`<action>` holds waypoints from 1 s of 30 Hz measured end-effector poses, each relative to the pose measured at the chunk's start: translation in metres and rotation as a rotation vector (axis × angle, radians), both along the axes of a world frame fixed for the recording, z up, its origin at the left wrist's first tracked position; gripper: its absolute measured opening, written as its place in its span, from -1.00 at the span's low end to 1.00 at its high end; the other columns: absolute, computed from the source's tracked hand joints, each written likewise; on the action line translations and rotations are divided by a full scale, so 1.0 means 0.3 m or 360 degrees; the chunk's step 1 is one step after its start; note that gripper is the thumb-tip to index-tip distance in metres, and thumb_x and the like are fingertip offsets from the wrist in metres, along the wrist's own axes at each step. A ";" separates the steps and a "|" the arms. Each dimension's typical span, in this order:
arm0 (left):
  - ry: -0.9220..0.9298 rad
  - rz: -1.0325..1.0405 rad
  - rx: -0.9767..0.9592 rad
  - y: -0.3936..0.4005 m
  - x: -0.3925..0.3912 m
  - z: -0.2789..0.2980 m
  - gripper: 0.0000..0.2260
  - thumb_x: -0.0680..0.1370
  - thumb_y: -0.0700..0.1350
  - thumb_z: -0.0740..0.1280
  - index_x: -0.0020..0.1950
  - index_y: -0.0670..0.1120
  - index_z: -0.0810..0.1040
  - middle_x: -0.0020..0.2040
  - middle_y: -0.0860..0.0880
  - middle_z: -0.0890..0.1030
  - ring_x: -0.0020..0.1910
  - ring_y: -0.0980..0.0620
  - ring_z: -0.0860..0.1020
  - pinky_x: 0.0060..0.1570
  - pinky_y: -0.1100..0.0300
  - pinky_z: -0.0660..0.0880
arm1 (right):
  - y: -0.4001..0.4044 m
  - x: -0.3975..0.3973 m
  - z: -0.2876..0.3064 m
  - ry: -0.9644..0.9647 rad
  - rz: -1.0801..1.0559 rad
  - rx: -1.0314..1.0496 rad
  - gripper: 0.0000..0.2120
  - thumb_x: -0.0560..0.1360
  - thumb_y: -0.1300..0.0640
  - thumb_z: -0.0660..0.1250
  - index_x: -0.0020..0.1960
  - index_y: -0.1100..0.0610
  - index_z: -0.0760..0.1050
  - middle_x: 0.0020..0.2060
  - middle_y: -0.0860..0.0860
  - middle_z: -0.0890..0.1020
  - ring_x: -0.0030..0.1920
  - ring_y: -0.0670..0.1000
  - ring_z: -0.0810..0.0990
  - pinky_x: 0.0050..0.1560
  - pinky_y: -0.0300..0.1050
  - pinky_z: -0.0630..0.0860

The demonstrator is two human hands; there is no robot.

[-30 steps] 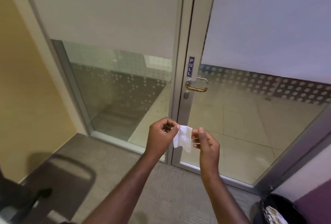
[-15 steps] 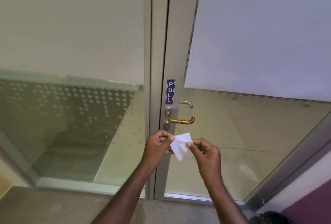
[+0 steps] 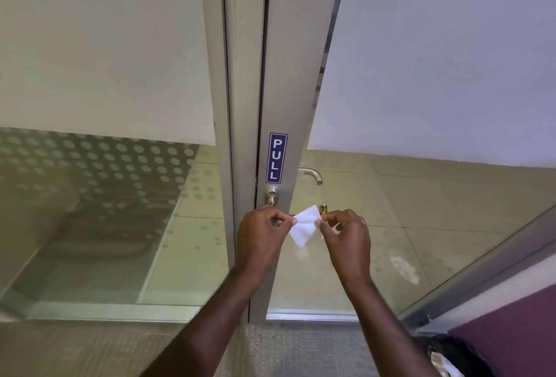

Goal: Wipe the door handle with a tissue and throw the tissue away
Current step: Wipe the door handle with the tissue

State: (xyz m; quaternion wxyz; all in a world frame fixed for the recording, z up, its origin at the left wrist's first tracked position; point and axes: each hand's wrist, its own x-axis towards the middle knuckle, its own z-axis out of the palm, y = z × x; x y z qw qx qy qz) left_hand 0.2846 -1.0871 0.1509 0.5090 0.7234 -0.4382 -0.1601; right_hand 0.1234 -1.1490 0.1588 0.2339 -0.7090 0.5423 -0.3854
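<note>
The tissue is pinched by its corners in the grip of the left hand and right hand, just before the door handle, and could be torn if stretched.

I see soft, even indoor light, mild glare on the frosted glass door panel, and wide-angle bending at the edges.
</note>
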 end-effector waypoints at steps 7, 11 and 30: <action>-0.0136 0.0120 0.0148 -0.065 0.010 -0.006 -0.88 0.38 0.04 0.58 -0.26 0.04 0.72 -0.33 0.20 0.66 -0.30 0.24 0.61 -0.32 0.27 0.49 | -0.072 0.020 -0.024 0.0175 -0.0023 -0.0046 -0.97 0.46 0.07 0.49 -0.13 0.00 0.66 -0.21 -0.06 0.54 -0.03 0.03 0.47 -0.25 -0.12 0.33; -0.0331 0.0153 0.0180 -0.087 0.010 -0.002 -0.86 0.40 0.03 0.57 -0.29 0.03 0.69 -0.38 0.21 0.59 -0.34 0.17 0.58 -0.39 0.30 0.42 | -0.086 0.023 -0.022 0.0272 -0.0002 -0.0073 -0.86 0.46 0.06 0.49 0.01 -0.02 0.63 -0.17 -0.07 0.50 -0.02 0.04 0.48 -0.24 -0.11 0.37; -0.0315 0.0163 -0.0115 -0.026 0.128 -0.022 -0.98 0.53 -0.05 0.49 -0.08 0.04 0.68 -0.33 0.09 0.64 -0.33 0.09 0.60 -0.36 0.07 0.58 | -0.083 0.091 0.008 0.1293 0.0427 -0.0615 -0.84 0.54 0.04 0.30 -0.12 -0.09 0.65 -0.21 -0.11 0.69 0.00 0.01 0.59 0.27 -0.03 0.21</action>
